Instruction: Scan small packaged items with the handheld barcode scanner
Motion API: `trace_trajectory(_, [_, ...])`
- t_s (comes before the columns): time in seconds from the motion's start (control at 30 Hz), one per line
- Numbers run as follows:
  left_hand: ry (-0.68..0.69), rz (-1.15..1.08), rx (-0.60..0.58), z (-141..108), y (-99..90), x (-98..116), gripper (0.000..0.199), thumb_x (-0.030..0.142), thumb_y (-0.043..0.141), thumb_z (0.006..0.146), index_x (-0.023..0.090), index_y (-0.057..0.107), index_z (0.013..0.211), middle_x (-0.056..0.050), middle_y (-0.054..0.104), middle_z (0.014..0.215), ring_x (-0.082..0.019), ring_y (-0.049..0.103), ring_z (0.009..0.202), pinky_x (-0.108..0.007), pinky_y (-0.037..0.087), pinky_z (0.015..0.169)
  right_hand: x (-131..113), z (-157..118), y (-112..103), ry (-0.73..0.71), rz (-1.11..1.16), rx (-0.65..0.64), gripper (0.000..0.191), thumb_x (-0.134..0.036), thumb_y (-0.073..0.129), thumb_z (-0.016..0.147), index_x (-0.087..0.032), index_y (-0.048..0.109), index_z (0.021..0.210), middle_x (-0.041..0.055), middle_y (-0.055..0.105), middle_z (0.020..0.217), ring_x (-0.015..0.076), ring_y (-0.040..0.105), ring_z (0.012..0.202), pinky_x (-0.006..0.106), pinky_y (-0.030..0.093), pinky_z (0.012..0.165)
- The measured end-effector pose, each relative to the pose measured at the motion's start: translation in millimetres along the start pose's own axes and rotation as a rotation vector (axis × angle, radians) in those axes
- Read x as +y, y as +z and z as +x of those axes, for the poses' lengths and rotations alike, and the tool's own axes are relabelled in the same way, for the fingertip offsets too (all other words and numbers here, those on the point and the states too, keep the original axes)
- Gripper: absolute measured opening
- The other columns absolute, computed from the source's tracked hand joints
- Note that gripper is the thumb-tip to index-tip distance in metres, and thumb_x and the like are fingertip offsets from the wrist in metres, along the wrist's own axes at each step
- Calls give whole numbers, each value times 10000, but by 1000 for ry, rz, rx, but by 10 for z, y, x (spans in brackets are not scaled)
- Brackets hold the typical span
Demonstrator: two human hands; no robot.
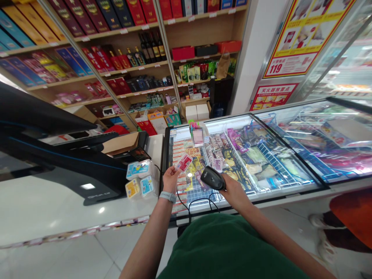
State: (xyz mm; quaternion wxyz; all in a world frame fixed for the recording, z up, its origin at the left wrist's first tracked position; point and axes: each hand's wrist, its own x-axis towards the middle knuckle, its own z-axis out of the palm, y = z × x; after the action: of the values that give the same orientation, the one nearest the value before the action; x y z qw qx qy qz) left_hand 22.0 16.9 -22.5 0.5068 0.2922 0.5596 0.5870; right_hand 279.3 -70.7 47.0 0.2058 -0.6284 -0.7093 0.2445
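Note:
My left hand [171, 179] pinches a small flat red-and-white packet [184, 162] by its lower left corner, above the glass top of a chest freezer [293, 155]. My right hand [236, 192] is wrapped around a black handheld barcode scanner [212, 178], whose head points left toward the packet. A gap separates scanner and packet. A black cable [188, 212] loops over the freezer's near edge below the scanner. Left of my left hand, several clear plastic boxes with blue and yellow labels [147, 186] are stacked on the white counter [122, 212].
A black checkout monitor [58, 147] stands on the counter at the left, with an open cardboard box [120, 144] behind it. Shelves [151, 28] of boxed goods and bottles line the back. A person in orange [353, 219] stands at the right edge.

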Motion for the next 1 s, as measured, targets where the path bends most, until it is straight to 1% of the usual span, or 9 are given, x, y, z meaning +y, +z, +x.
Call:
trace_trajectory(0.17, [11,0,-22,-7,-14,-23,425,260,805,524,125,634,889,-35,680,815,-138,617,765,-311,468,809,2,-12,2,-4,8,-2,254,-103,554,749,-168,536,993,77,640,959,219,602,911,272,407,742])
trace_trajectory(0.47, [23,6,-21,-28,-28,-20,441,277,812,525,121,636,898,-37,677,803,-135,612,756,-302,462,796,4,-26,15,-7,17,4,274,-98,546,745,-171,527,1008,87,638,1006,228,605,942,287,412,778])
trace_trajectory(0.67, [28,2,-17,-33,-46,-40,428,270,805,526,123,631,888,-24,666,765,-120,590,701,-279,452,744,-4,-35,20,15,-4,-11,269,-108,550,749,-170,523,1009,91,644,995,230,607,940,281,405,772])
trace_trajectory(0.8, [48,-32,-17,-29,-49,-61,435,270,806,529,120,631,897,-29,668,772,-123,595,715,-283,451,757,-12,-41,15,25,0,0,252,-110,551,748,-179,518,988,82,645,982,219,608,922,272,402,756])
trace_trajectory(1.0, [29,-21,-10,-11,-53,-89,466,291,816,511,127,626,904,-26,666,774,-124,593,712,-275,447,731,7,-37,22,3,18,14,271,-116,548,751,-187,515,1010,71,642,993,215,605,927,271,403,760])
